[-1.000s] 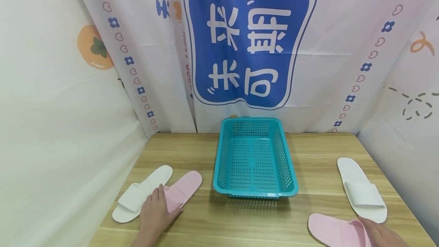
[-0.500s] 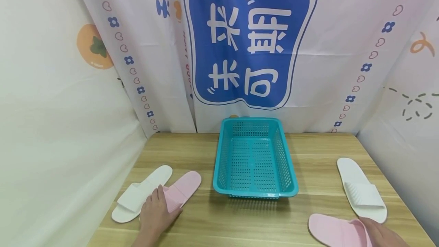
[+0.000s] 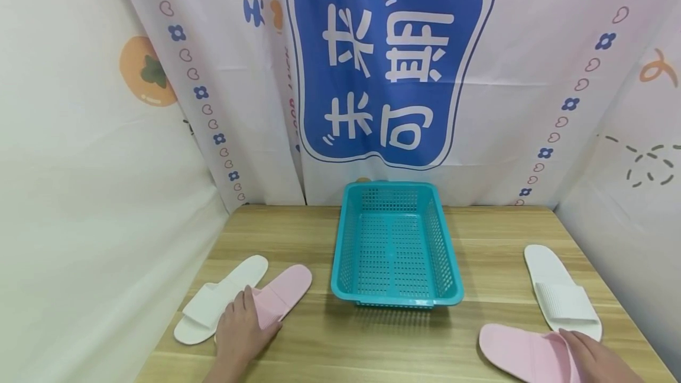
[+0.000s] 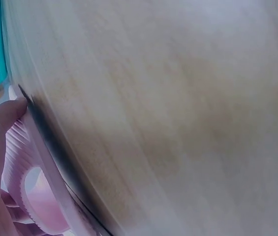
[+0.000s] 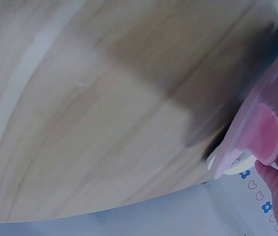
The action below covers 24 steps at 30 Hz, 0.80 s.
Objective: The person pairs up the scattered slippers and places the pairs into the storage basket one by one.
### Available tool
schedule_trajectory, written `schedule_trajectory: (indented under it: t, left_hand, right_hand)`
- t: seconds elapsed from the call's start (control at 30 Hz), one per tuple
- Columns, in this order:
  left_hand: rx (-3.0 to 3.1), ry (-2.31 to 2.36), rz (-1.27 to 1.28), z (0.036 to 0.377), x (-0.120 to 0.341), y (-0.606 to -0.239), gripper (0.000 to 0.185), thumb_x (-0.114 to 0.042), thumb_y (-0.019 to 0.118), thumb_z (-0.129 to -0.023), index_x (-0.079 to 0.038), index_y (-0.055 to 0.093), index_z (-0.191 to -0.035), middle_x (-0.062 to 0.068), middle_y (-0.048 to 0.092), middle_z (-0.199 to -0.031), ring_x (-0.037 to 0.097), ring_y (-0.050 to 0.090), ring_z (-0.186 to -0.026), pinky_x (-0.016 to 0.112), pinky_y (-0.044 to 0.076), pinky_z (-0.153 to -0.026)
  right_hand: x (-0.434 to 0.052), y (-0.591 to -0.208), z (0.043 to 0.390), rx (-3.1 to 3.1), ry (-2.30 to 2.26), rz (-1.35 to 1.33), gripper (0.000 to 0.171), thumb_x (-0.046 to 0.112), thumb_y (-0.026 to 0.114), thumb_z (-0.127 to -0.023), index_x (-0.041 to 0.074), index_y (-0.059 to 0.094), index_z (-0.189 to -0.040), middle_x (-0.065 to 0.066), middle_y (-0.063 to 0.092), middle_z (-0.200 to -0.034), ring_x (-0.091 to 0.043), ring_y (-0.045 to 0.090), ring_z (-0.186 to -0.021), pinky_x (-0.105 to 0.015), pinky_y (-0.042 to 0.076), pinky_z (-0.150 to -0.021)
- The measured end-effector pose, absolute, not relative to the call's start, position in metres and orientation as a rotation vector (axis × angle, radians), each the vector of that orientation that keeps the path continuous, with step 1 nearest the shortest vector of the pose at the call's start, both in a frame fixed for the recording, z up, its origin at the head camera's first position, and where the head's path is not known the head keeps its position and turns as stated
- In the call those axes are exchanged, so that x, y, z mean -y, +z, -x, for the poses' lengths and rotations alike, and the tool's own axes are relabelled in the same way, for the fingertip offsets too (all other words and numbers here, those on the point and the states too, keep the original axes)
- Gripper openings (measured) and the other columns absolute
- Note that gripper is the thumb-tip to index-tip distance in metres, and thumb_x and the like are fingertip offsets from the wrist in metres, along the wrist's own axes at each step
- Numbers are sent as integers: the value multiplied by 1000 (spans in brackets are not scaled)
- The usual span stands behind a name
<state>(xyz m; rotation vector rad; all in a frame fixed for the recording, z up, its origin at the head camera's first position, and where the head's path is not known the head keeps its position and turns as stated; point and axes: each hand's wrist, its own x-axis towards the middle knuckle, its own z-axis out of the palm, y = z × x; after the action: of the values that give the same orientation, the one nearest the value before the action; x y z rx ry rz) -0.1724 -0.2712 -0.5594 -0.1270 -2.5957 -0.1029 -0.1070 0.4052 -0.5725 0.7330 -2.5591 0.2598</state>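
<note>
At the left of the head view, my left hand grips a pink slipper across its strap. The left wrist view has the thumb on the sole's edge and fingers at the far side of the ribbed strap. A white slipper lies just left of it. On the right, my right hand holds another pink slipper by its strap side; its sole looks tilted off the table in the right wrist view. Behind that hand lies a second white slipper, its heel or toe end partly covered.
A teal perforated plastic basket with nothing in it stands mid-table towards the back. The wooden table meets a printed cloth behind and pale cloth walls at both sides.
The right hand and its pink slipper have shifted slightly up and away from the table's front. My left hand stays nearly still on the other pink slipper.
</note>
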Motion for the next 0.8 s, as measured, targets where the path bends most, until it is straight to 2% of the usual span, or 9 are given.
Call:
schedule_trajectory:
  t: [0.07,0.1,0.27,0.4,0.6,0.8]
  left_hand:
    - [2566,-96,142,173,272,-560,111,-55,86,-53,20,46,-125,34,57,-106,47,58,-82,54,52,-63]
    - [2550,-93,150,173,272,-559,112,-55,87,-52,20,46,-124,34,57,-106,46,58,-81,54,52,-62]
    - [2504,-101,170,175,273,-557,113,-55,86,-51,19,46,-125,33,57,-107,46,57,-79,54,51,-61]
    - [2486,-105,180,176,273,-554,112,-56,85,-52,19,46,-126,34,57,-109,46,57,-80,53,51,-61]
    - [2434,-101,199,178,275,-549,111,-55,82,-52,19,46,-126,34,56,-111,47,57,-81,54,51,-61]
    - [2408,-92,218,183,278,-547,109,-55,80,-54,19,46,-127,35,55,-111,48,57,-81,54,52,-62]
  right_hand:
    - [-404,-568,107,2556,253,-735,112,54,85,-47,2,40,-135,-16,60,-102,-33,57,-83,1,4,-96]
    - [-403,-566,107,2556,248,-740,120,61,84,-43,0,39,-136,-16,60,-102,-35,57,-82,0,3,-96]
    - [-402,-556,112,2507,222,-775,123,75,79,-40,-9,45,-124,-18,59,-103,-36,57,-80,-2,4,-98]
    - [-403,-549,116,2449,205,-785,116,77,76,-44,-9,50,-117,-17,58,-102,-31,54,-82,-3,5,-101]
    - [-405,-537,121,2431,199,-782,117,76,78,-46,-11,49,-120,-17,57,-103,-30,52,-84,-5,4,-103]
    - [-403,-524,125,2419,235,-775,112,82,68,-59,-11,52,-119,-19,57,-106,-32,51,-88,-7,7,-105]
